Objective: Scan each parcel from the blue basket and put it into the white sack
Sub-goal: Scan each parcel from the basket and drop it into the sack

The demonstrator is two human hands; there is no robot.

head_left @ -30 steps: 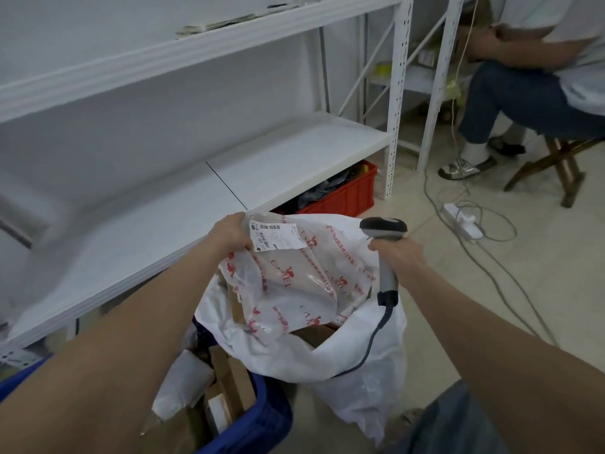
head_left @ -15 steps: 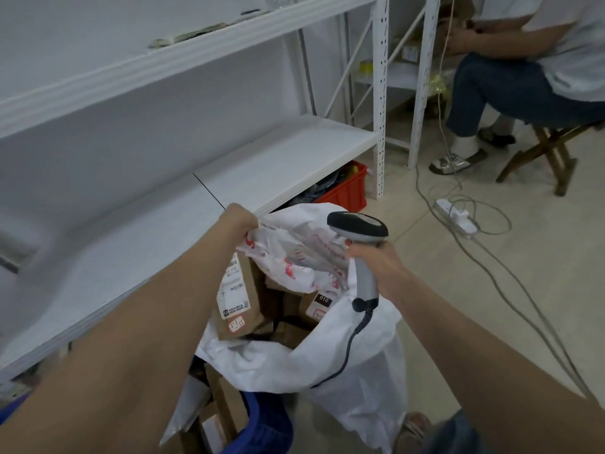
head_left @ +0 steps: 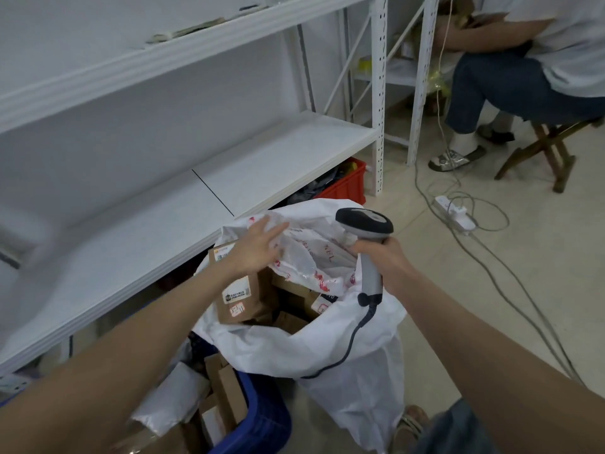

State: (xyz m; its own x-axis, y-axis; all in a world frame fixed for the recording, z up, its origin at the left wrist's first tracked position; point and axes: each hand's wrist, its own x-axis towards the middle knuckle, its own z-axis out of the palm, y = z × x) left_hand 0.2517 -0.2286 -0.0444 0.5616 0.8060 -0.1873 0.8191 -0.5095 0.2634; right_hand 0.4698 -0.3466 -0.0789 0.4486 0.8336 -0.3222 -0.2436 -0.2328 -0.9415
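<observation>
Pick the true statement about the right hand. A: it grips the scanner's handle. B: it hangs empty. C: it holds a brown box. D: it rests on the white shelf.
A: the right hand is curled round the grey handle of the scanner, held upright over the mouth of the white sack.

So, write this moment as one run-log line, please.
left hand: open, on printed poly parcel in white sack | right hand: grips barcode scanner
</observation>
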